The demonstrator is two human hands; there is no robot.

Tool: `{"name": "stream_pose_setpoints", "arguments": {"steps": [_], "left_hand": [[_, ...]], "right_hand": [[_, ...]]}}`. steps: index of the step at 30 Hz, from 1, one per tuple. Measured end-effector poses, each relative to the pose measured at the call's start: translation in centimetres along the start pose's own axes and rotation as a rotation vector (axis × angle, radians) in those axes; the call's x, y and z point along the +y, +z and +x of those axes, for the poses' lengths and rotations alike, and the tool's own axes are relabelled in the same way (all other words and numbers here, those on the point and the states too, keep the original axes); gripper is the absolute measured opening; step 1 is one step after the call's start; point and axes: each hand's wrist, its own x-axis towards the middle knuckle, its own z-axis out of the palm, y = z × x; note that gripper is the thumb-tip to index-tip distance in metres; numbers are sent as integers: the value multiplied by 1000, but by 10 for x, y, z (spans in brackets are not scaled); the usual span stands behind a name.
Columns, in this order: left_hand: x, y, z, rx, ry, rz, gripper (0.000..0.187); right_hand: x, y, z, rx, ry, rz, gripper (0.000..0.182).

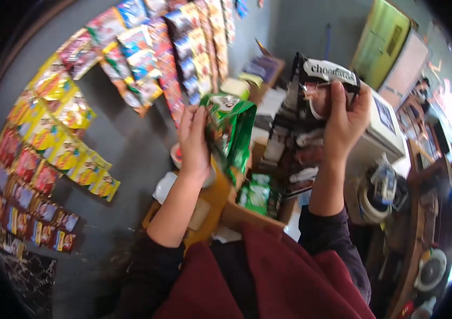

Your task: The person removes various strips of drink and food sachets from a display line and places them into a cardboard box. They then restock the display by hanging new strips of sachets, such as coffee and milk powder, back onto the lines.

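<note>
My left hand (195, 139) is closed on the edge of a green sachet strip (229, 127), which hangs down toward an open cardboard box (252, 215). Higher and to the right, my right hand (345, 117) pinches a dark brown sachet strip (316, 87) lettered "chocolatos", thumb across its front. More brown sachets of this strip hang beneath it beside the box. Inside the box lie green sachets (258, 194). The two strips are held apart from each other.
Colourful sachet strips (72, 143) hang on the grey wall at left. A white box-shaped appliance (385, 125) stands at right, near a roll with plastic wrapping (377, 194). A fan (430, 270) is at lower right, a green door (382, 40) at upper right.
</note>
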Motion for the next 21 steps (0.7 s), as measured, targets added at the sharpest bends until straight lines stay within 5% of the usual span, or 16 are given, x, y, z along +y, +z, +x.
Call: {"name": "stream_pose_setpoints", "arguments": {"steps": [2,6,8,10,12,14,16,19,21], "left_hand": [[-55,8,0,-9,13,-120,10],[-140,-5,-16,-63,7,33,5],[-170,-10,-40,3,-116,0,3],[-207,-33,-67,16,-111,159,7],[-226,-47,-90,9,-255,293,10],[-261,-67,-105,-16,-309,465,12],[-272,-73,-110,-37,-436,689,9],[-275,-70,-109,-49,-403,863,12],[-269,-67,-111,-384,-267,1308,27]], "right_hand": [[23,-19,-15,42,-114,-199,14],[47,-49,-78,81,80,191,21],[99,-81,-143,115,88,-78,25],[84,-82,-186,49,274,41,28],[102,-100,-230,-107,280,-376,28],[113,-111,-260,-182,663,-401,26],[130,-118,-260,-274,661,-517,26],[148,-120,-261,-695,780,-846,40],[152,-105,-270,-827,836,-1056,48]]}}
